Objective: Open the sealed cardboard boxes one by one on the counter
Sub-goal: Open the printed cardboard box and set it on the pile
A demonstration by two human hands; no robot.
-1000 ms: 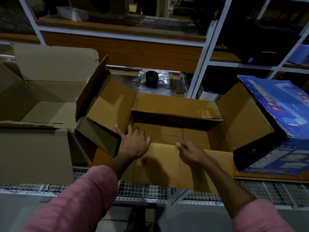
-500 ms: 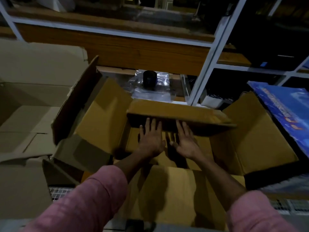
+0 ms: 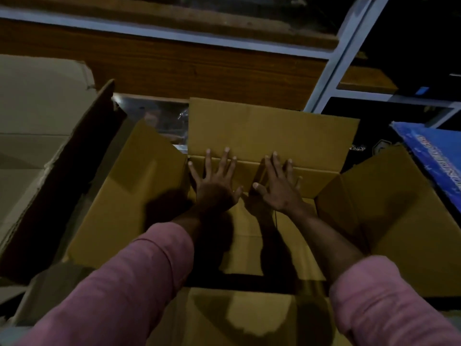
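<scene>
Two flat hands, left hand point(image 3: 215, 189), right hand point(image 3: 279, 193), one open box point(image 3: 272, 126)

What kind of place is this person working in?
Probably a storeroom or stockroom: white metal shelving uprights with wooden shelf boards, several opened brown cardboard boxes, and a blue printed product carton alongside.

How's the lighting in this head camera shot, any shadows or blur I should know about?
Head view: dim and warm, shelving at the top nearly black. Both the left hand and right hand cast hard shadows into the open cardboard box. Edges look soft, and the wide lens bends the blue box at the right.
</scene>
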